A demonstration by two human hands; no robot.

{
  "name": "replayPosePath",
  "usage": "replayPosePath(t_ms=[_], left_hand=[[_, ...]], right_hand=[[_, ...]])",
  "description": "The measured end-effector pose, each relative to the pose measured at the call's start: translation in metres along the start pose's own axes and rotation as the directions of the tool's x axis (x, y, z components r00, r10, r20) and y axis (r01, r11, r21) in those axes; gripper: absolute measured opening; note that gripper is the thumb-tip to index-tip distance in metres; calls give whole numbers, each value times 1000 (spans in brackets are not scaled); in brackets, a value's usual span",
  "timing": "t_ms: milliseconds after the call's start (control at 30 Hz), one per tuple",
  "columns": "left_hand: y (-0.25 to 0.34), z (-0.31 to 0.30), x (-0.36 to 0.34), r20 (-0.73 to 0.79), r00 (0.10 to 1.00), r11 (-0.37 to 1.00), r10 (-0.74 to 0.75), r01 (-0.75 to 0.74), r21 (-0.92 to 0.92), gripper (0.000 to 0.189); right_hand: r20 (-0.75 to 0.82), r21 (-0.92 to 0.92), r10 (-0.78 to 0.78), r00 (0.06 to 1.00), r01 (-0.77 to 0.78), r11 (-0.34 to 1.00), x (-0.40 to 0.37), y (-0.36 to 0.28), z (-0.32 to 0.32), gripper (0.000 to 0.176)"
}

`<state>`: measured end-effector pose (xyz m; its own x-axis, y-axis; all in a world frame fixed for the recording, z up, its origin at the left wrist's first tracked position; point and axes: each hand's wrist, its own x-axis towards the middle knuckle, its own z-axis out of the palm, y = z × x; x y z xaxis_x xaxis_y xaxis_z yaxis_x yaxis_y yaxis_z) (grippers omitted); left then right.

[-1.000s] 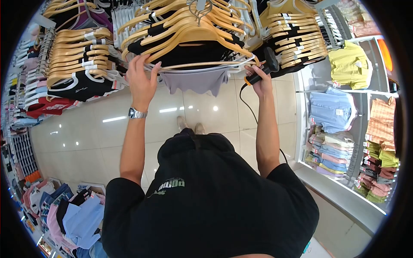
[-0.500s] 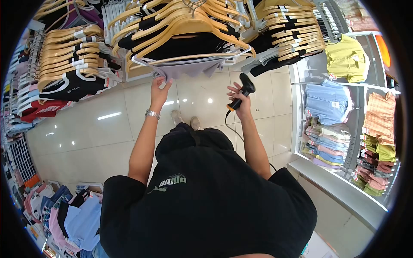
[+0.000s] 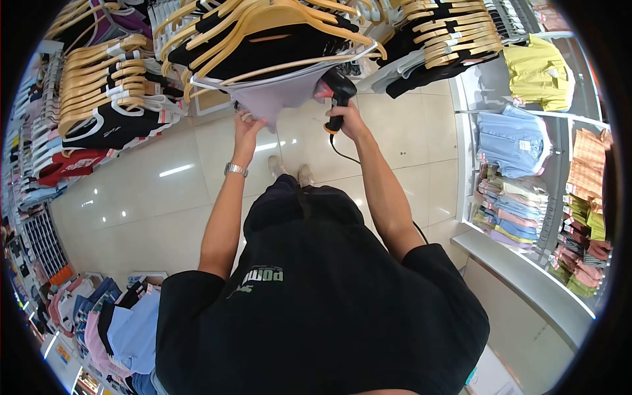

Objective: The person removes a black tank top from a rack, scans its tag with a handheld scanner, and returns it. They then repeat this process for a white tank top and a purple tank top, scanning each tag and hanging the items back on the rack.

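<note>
Both hands are sitting higher and closer together than half a second ago, now right at the lilac garment. At its lower left edge, the left hand is pinching the hem, fingers closed on the cloth. The garment is hanging straight down from a wooden hanger. Just right of it, the scanner is standing handle-down, its red-lit head facing left toward the cloth. The right hand is wrapping its fingers fully round the handle. Below the garment, the black shirt is showing lettering that seems to read "puma", upside down.
</note>
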<state>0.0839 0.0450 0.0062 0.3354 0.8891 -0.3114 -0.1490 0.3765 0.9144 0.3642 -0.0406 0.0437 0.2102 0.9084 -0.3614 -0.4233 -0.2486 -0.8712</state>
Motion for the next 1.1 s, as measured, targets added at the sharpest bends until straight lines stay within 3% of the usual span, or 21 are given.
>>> replayPosePath(t_ms=[67,133,267,367,467,567,767,867,933,1100], left_hand=[[15,10,-12,81,994,987,-67,78,-140,52],[18,14,-19,105,983,975,-152,167,-149,61],[40,29,-40,187,925,934,-330,350,-79,63],[34,27,-46,271,906,933,-325,354,-66,61],[36,21,-60,400,865,882,-304,414,-225,58],[30,15,-74,429,870,817,-243,422,-392,54],[30,12,-98,568,820,587,-62,490,-644,52],[26,8,-100,609,792,612,-46,504,-609,52],[36,14,-107,527,847,749,-77,398,-531,51],[62,21,-141,324,926,947,-192,261,-186,49]], right_hand=[[47,61,-14,999,11,998,6,0,3,54],[121,133,-58,991,42,990,9,0,6,53],[37,186,-15,999,8,982,4,22,-4,55],[-35,14,-53,998,54,998,-17,23,-9,59],[7,112,-24,1000,23,993,-38,17,-19,61],[81,170,-14,997,0,985,-57,9,-27,65],[285,409,-13,958,-110,906,-77,5,-4,64],[433,506,-60,899,-187,842,-87,0,10,65],[578,529,-130,806,-249,811,-93,2,0,65],[427,375,-79,901,-97,922,-133,-21,-15,66]])
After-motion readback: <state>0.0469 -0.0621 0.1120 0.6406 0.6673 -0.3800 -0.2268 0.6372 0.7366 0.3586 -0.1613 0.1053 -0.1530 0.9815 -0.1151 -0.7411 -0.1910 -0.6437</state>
